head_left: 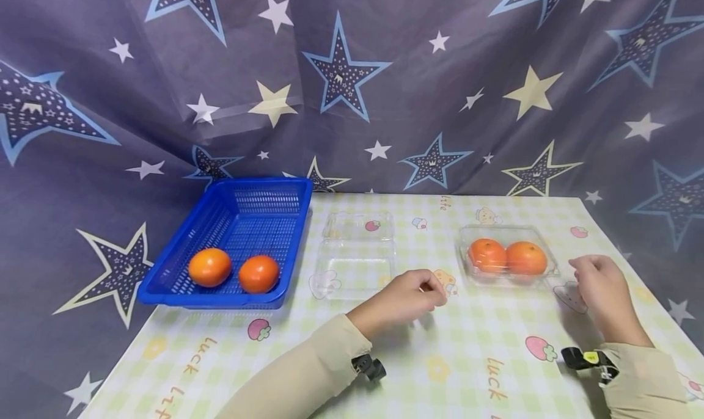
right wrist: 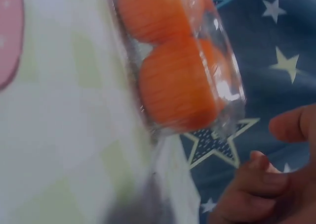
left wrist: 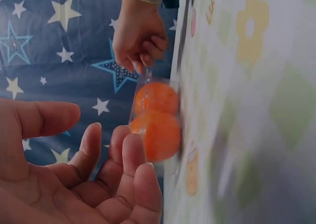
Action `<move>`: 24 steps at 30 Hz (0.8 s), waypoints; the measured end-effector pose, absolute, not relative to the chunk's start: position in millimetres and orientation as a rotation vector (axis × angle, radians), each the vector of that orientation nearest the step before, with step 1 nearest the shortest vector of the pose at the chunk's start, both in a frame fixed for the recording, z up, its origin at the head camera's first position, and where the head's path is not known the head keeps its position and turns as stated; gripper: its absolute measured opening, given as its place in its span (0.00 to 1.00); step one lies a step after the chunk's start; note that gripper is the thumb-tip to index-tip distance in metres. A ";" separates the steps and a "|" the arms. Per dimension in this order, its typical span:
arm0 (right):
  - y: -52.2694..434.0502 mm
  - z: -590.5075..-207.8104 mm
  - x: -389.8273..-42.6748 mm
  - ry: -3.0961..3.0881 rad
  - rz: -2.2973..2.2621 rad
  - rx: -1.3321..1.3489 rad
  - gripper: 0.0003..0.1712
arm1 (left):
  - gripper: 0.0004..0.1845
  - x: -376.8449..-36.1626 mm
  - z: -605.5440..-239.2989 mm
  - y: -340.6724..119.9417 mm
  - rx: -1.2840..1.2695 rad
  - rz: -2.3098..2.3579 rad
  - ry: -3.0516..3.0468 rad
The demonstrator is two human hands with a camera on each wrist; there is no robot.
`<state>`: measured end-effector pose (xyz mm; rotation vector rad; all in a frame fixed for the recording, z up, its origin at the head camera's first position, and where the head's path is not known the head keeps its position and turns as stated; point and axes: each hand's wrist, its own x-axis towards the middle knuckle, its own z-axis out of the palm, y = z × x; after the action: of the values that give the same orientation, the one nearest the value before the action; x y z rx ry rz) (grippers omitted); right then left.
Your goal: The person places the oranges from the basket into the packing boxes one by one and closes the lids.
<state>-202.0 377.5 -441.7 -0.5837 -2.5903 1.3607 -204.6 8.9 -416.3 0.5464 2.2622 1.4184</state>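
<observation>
A clear plastic clamshell box [head_left: 508,228] holds two oranges [head_left: 526,258] and stands on the right part of the table. Its lid lies over the fruit. Just left of it, my left hand [head_left: 406,298] hovers above the cloth with fingers loosely bent and nothing between them; the left wrist view shows its palm and parted thumb [left wrist: 54,119]. On the box's other side is my right hand [head_left: 602,291], apart from the box, its fingers loosely curled and empty. The right wrist view shows the box close up, with right-hand fingers [right wrist: 252,187] beside it.
A blue plastic basket [head_left: 299,236] with two oranges [head_left: 258,273] inside stands at the left. Between it and my left hand lies a second clear box [head_left: 357,243], its lid folded back. A star-patterned curtain [head_left: 407,120] hangs behind the checked tablecloth [head_left: 385,370].
</observation>
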 end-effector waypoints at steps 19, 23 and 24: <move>306.1 -393.8 -219.1 -2.585 1.035 -0.116 0.18 | 0.04 -223.2 -378.7 -55.4 0.532 1.356 2.614; 280.0 -388.6 -224.7 -2.626 1.063 -0.022 0.16 | 0.08 -228.8 -376.4 -69.0 0.466 1.359 2.749; 274.1 -387.8 -226.2 -2.633 1.067 -0.005 0.15 | 0.09 -229.8 -376.3 -71.8 0.454 1.353 2.782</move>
<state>-226.2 274.1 -387.8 -0.0048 -2.6332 1.0668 -229.8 -71.8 -376.3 0.4535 2.7817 1.3533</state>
